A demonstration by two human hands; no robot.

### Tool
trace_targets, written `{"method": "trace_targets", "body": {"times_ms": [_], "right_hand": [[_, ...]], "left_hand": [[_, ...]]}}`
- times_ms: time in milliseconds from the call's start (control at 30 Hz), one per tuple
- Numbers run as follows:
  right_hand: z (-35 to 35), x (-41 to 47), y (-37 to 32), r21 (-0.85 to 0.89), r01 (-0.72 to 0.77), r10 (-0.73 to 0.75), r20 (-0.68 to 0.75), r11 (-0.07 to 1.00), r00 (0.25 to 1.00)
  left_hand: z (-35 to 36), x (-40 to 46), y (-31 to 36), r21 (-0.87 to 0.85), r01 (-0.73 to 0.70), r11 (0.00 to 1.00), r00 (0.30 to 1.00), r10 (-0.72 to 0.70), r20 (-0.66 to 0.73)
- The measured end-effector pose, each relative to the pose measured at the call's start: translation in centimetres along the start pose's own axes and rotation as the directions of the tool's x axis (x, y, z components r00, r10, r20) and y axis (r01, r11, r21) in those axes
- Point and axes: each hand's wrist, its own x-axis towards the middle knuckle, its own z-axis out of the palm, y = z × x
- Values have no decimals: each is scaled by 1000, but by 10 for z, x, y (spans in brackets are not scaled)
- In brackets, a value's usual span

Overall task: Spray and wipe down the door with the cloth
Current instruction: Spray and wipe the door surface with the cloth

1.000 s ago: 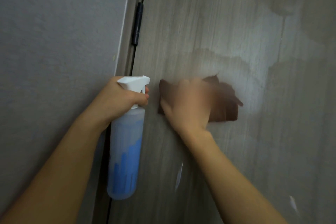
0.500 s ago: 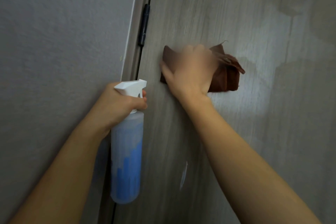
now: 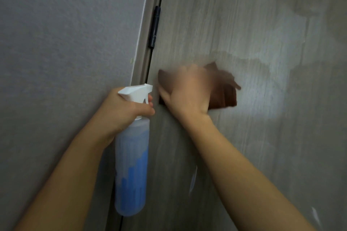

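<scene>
Fingers of the right hand (image 3: 187,93) press flat on the brown cloth (image 3: 223,92) against the door (image 3: 262,137), just beside the hinge edge. Unwiped wet streaks lie rightward. The left hand (image 3: 122,110) grips the upright bottle (image 3: 131,170), farther from them.

Door (image 3: 244,24): grey wood-grain finish, smooth, patchy wet sheen. Cloth (image 3: 223,95): brown, soft fabric. Spray bottle (image 3: 131,170): translucent plastic, white plastic trigger head. Hinge (image 3: 155,26): black, matt. Wall (image 3: 65,43): rough, matt.
</scene>
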Motion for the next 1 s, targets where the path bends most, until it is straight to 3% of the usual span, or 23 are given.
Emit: {"method": "trace_targets", "body": {"times_ms": [200, 433, 600, 1000], "right_hand": [[9, 56, -9, -5, -53, 53, -23, 999, 998], [-1, -5, -6, 67, -15, 13, 26, 998, 1000], [-4, -34, 1, 10, 61, -61, 33, 998, 998], [10, 47, -20, -2, -4, 4, -10, 1000, 1000]], "left_hand": [[0, -1, -4, 58, -18, 998, 1000, 18, -4], [-4, -4, -9, 71, -34, 997, 999, 34, -10], [-3, -6, -7, 67, -27, 997, 1000, 27, 5], [-3, -3, -11, 88, -21, 996, 1000, 20, 15]]}}
